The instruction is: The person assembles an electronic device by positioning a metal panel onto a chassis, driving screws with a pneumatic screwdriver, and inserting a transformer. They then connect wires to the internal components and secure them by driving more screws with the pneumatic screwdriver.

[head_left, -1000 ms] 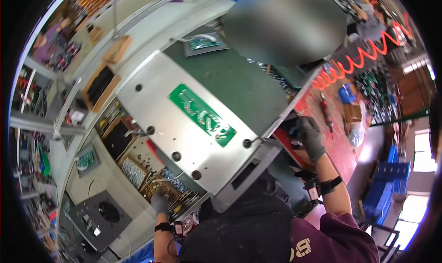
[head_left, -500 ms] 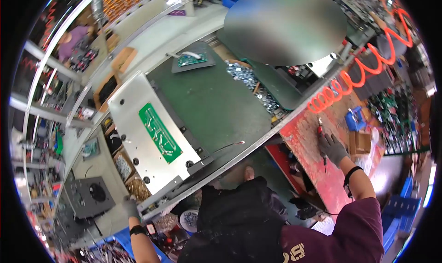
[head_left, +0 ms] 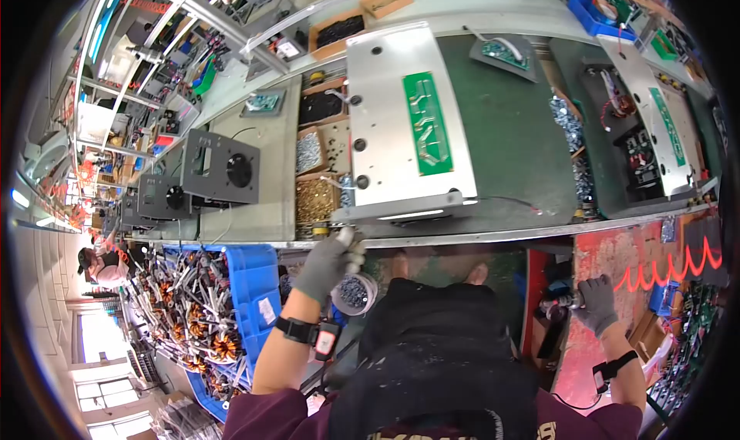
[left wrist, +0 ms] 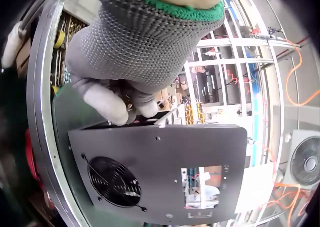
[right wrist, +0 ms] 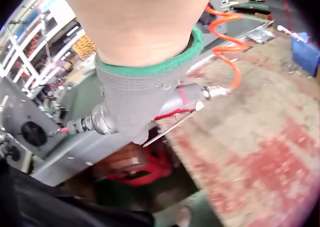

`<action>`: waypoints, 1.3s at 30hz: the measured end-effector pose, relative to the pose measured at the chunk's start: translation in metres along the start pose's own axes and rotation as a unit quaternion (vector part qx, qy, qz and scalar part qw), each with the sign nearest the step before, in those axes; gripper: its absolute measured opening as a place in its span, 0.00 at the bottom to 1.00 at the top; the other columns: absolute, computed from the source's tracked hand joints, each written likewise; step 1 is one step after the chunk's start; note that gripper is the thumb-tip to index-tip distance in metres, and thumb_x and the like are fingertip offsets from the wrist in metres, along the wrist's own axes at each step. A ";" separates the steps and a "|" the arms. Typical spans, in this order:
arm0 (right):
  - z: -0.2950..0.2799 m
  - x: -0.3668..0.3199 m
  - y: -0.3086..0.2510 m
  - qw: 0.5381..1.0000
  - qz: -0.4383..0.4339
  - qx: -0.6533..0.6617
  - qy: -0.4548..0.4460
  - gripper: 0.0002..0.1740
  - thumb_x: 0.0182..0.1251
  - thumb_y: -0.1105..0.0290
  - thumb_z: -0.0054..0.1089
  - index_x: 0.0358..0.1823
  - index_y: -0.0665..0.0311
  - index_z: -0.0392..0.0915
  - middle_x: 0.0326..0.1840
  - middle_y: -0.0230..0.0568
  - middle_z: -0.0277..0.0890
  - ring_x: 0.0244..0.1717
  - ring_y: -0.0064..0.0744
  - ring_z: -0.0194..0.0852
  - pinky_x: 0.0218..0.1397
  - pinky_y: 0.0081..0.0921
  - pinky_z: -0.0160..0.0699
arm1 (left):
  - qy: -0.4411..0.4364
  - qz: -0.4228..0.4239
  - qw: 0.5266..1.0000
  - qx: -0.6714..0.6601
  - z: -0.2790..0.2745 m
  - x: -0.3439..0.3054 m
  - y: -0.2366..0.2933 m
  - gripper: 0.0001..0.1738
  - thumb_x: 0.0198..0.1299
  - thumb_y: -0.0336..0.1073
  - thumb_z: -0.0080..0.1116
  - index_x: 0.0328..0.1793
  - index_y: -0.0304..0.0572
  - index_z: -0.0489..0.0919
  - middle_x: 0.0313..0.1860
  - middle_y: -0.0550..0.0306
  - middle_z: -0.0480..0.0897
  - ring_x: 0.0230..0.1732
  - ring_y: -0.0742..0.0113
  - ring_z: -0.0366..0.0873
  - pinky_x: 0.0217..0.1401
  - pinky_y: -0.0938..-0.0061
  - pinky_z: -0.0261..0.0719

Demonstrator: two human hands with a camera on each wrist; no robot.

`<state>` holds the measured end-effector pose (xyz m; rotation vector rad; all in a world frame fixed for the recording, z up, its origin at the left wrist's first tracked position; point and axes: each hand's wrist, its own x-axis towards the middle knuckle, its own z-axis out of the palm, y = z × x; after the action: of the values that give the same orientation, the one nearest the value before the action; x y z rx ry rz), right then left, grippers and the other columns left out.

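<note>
My gloved left hand point(head_left: 327, 263) is at the near edge of the workbench, beside the tray of brass-coloured screws point(head_left: 316, 201). In the left wrist view its fingers are curled, with small metal screws point(left wrist: 131, 107) showing between the fingertips. Just below them stands a dark grey panel point(left wrist: 160, 157) with a round fan grille. My gloved right hand point(head_left: 597, 305) grips an air screwdriver point(right wrist: 180, 97), its bit pointing left in the right wrist view. On the bench lies a silver metal plate point(head_left: 401, 116) carrying a green circuit board point(head_left: 428, 124).
An orange coiled hose point(right wrist: 222, 49) runs from the screwdriver. A worn red bench point(head_left: 593, 259) is at the right. Another plated unit point(head_left: 655, 124) sits farther right, fan panels point(head_left: 220, 166) at left. A white bucket point(head_left: 370, 305) and blue bin point(head_left: 254, 278) stand below the bench edge.
The head view has swung left. My right hand has taken up the screwdriver that lay on the red bench. My left hand has come away from the screw trays.
</note>
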<state>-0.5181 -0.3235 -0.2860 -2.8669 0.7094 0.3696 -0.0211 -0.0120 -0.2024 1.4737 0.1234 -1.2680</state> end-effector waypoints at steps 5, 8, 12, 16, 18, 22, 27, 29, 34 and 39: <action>-0.093 0.049 -0.173 0.959 0.084 0.269 -0.019 0.23 0.45 0.60 0.69 0.43 0.59 0.74 0.33 0.48 0.77 0.37 0.54 0.77 0.41 0.44 0.75 | -0.133 -0.014 0.988 -0.078 -0.006 -0.001 0.010 0.26 0.65 0.52 0.56 0.56 0.37 0.72 0.32 0.63 0.74 0.30 0.73 0.69 0.32 0.80 0.68; -0.126 0.071 -0.254 0.940 0.084 0.329 -0.022 0.28 0.46 0.58 0.70 0.48 0.60 0.73 0.35 0.52 0.78 0.37 0.57 0.78 0.38 0.45 0.75 | -0.190 -0.002 0.980 -0.051 -0.020 -0.001 0.019 0.26 0.66 0.48 0.55 0.61 0.35 0.70 0.32 0.64 0.72 0.30 0.75 0.66 0.34 0.80 0.67; -0.150 0.101 -0.335 0.887 0.105 0.448 -0.037 0.31 0.49 0.52 0.69 0.52 0.59 0.71 0.34 0.53 0.79 0.36 0.59 0.78 0.38 0.44 0.75 | -0.227 -0.010 0.974 0.002 -0.026 -0.005 0.041 0.22 0.67 0.38 0.53 0.62 0.35 0.68 0.34 0.64 0.70 0.31 0.77 0.64 0.34 0.81 0.66; -0.148 0.115 -0.383 0.875 0.142 0.462 -0.027 0.30 0.51 0.51 0.69 0.51 0.60 0.71 0.33 0.53 0.78 0.36 0.59 0.78 0.37 0.44 0.75 | -0.279 -0.035 0.957 -0.074 -0.033 0.006 0.044 0.13 0.64 0.37 0.58 0.51 0.41 0.72 0.30 0.63 0.68 0.29 0.78 0.63 0.31 0.84 0.64; -0.144 0.114 -0.397 0.863 0.162 0.478 0.006 0.30 0.51 0.52 0.69 0.51 0.60 0.71 0.31 0.54 0.78 0.36 0.60 0.77 0.37 0.44 0.74 | -0.305 -0.075 0.944 -0.100 -0.044 0.016 0.040 0.13 0.65 0.40 0.58 0.48 0.41 0.72 0.29 0.63 0.68 0.28 0.78 0.62 0.28 0.85 0.63; -0.145 0.109 -0.413 0.844 0.197 0.499 0.013 0.29 0.52 0.52 0.68 0.50 0.61 0.71 0.30 0.54 0.77 0.34 0.60 0.76 0.36 0.45 0.73 | -0.328 -0.115 0.932 -0.099 -0.048 0.019 0.037 0.16 0.66 0.47 0.56 0.42 0.40 0.73 0.25 0.63 0.67 0.23 0.79 0.59 0.23 0.86 0.58; -0.136 0.103 -0.421 0.841 0.212 0.498 0.017 0.30 0.53 0.50 0.68 0.52 0.60 0.71 0.28 0.54 0.77 0.33 0.60 0.77 0.35 0.46 0.74 | -0.304 -0.070 0.950 -0.034 -0.038 0.013 0.038 0.17 0.67 0.46 0.54 0.42 0.38 0.72 0.24 0.63 0.67 0.23 0.80 0.59 0.22 0.86 0.59; -0.133 0.101 -0.421 0.844 0.215 0.490 0.023 0.31 0.53 0.49 0.68 0.53 0.60 0.71 0.28 0.54 0.77 0.33 0.59 0.77 0.35 0.46 0.74 | -0.289 -0.050 0.956 -0.009 -0.037 0.014 0.037 0.17 0.67 0.45 0.54 0.42 0.37 0.72 0.24 0.63 0.67 0.22 0.80 0.60 0.22 0.86 0.59; -0.127 0.093 -0.420 0.846 0.211 0.490 0.026 0.32 0.54 0.48 0.67 0.53 0.60 0.70 0.27 0.55 0.77 0.33 0.58 0.78 0.35 0.47 0.74 | -0.265 -0.035 0.964 0.015 -0.030 0.010 0.032 0.17 0.66 0.47 0.56 0.42 0.38 0.73 0.23 0.64 0.68 0.22 0.80 0.60 0.22 0.86 0.59; -0.123 0.090 -0.420 0.857 0.220 0.467 0.012 0.32 0.54 0.48 0.67 0.53 0.61 0.70 0.26 0.55 0.77 0.32 0.57 0.78 0.35 0.47 0.74 | -0.267 -0.041 0.961 0.059 -0.027 0.006 0.032 0.19 0.65 0.50 0.57 0.43 0.40 0.74 0.22 0.64 0.68 0.21 0.79 0.61 0.22 0.86 0.59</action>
<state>-0.2161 -0.0225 -0.1513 -1.7816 1.1503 0.0039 0.0193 -0.0065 -0.1912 1.1840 -0.2556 -1.7217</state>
